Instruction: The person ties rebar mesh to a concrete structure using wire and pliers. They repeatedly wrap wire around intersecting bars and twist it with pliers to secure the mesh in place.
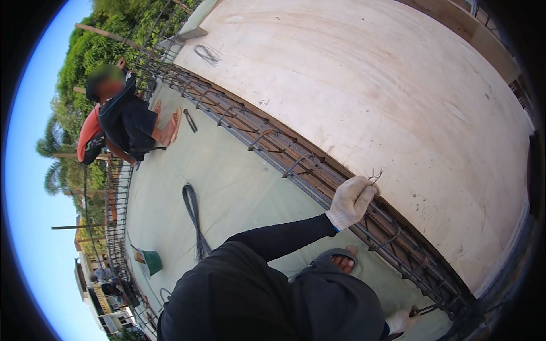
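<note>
My left hand (352, 200), in a white knitted glove, is closed on a few thin tie wires (375, 175), whose bent ends stick up past the fingers. It is directly over the steel rebar cage (301, 165) that runs along the panel's edge. Low in the view, my right hand (402, 320), also gloved, is wrapped round a dark metal tool (422, 310) that looks like pincers. Part of that tool is hidden by the hand. Its head is close to the near end of the cage.
A pale wooden panel (364, 85) lies beyond the cage, with a loose wire coil (207, 54) on it. On the greenish floor are a wire bundle (193, 213), pincers (190, 120) and a green bucket (151, 262). A co-worker (128, 116) squats at the far left.
</note>
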